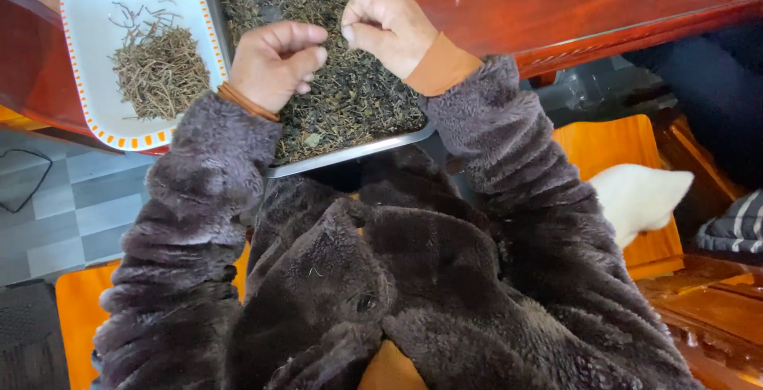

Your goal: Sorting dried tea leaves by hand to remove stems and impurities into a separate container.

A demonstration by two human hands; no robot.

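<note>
Tea leaves (pixel 350 96): dark, dry, curled, a few pale bits; loose heap in metal tray (pixel 362 150) on red-brown table (pixel 572 1).
White dish (pixel 99 36): left of tray, touching; holds tan stems (pixel 157 68).
Left hand (pixel 274 63): I see it curled over the leaves, fingers (pixel 306 40) narrow; contents — can't tell.
Right hand (pixel 387 28): pinched shut; what it grips I can't tell.
Risk: I judge the tray overhangs the table edge; a push could tip leaves onto my dark fleece coat (pixel 358 279).
</note>
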